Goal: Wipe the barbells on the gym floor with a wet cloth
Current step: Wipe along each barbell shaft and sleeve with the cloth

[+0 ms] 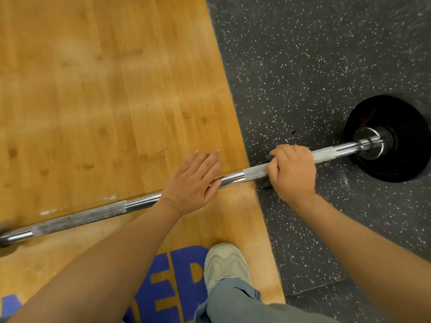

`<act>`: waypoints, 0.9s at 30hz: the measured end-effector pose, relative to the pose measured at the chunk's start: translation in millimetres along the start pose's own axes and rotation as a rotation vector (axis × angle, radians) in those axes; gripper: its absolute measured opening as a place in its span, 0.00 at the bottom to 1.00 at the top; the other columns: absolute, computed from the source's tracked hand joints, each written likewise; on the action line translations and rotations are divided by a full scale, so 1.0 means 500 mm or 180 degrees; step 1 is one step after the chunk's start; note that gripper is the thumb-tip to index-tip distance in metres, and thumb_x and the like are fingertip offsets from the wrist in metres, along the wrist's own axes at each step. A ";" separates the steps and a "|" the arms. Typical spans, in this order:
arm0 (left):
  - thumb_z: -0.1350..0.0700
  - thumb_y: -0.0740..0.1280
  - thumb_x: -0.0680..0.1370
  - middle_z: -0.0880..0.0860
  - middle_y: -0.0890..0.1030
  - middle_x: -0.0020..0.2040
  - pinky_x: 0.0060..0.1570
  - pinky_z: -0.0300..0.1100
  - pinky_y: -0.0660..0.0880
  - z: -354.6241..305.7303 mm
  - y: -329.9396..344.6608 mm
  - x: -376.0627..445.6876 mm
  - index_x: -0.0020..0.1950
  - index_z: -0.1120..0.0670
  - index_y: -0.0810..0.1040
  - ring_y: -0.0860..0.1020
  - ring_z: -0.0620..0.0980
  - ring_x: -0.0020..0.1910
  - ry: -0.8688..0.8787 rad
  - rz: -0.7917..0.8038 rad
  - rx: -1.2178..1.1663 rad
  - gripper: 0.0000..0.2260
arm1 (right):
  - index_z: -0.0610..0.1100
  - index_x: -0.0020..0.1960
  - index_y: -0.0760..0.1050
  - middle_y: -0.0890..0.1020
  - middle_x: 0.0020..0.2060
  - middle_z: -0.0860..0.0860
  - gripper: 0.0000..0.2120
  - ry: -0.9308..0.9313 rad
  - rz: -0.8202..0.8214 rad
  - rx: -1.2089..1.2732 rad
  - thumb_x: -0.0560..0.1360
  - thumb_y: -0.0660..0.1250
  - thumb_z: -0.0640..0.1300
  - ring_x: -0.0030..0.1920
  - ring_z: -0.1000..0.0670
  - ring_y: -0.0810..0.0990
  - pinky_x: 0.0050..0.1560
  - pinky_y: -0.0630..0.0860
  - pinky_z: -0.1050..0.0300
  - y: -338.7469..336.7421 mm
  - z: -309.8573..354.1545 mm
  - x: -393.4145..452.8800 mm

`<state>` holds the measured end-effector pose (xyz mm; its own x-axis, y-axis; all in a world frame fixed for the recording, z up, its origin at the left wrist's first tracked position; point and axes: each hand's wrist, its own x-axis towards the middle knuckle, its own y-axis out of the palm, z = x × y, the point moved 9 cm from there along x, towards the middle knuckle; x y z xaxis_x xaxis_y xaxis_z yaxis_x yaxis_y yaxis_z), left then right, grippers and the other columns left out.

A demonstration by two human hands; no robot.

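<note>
A steel barbell (234,176) lies across the floor from lower left to right, with a black weight plate (401,127) on its right end. My right hand (292,171) is curled round the bar's knurled part, holding a dark cloth (267,184) against it; only small bits of the cloth show beside and under the fingers. My left hand (193,181) lies flat on the smooth middle of the bar, fingers straight and pointing away from me.
The bar spans a wooden platform (105,89) on the left and speckled black rubber flooring (314,66) on the right. My shoe (225,264) and trouser leg (235,304) stand just behind the bar, beside blue painted letters (172,283).
</note>
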<state>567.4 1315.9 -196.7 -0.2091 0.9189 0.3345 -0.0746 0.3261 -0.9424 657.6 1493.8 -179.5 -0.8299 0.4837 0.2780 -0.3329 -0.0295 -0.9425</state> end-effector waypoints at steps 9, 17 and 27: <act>0.48 0.57 0.83 0.60 0.73 0.71 0.71 0.55 0.66 0.009 0.003 0.001 0.67 0.61 0.77 0.76 0.58 0.65 -0.0116 0.0143 -0.0114 0.21 | 0.39 0.60 0.77 0.81 0.55 0.43 0.17 -0.1506 0.0524 -0.0256 0.79 0.56 0.46 0.51 0.40 0.79 0.58 0.72 0.43 0.047 0.106 -0.045; 0.48 0.56 0.84 0.60 0.75 0.69 0.71 0.54 0.66 0.004 0.005 0.002 0.66 0.61 0.77 0.77 0.58 0.64 -0.0052 0.0154 0.0012 0.21 | 0.37 0.63 0.78 0.80 0.62 0.42 0.24 0.0057 0.0244 -0.0330 0.84 0.48 0.47 0.61 0.38 0.77 0.69 0.66 0.36 0.030 0.045 -0.044; 0.48 0.54 0.84 0.60 0.76 0.68 0.71 0.54 0.65 0.007 0.004 0.002 0.65 0.61 0.77 0.77 0.58 0.62 -0.0080 0.0173 -0.0026 0.22 | 0.36 0.71 0.71 0.77 0.66 0.40 0.25 -0.0705 0.0664 -0.0515 0.85 0.44 0.48 0.64 0.36 0.76 0.72 0.61 0.38 0.018 -0.042 -0.039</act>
<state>563.5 1316.8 -198.4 -0.2369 0.9295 0.2827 -0.0546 0.2778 -0.9591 680.2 1502.6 -197.5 -0.9556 0.2797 0.0931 -0.0853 0.0400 -0.9956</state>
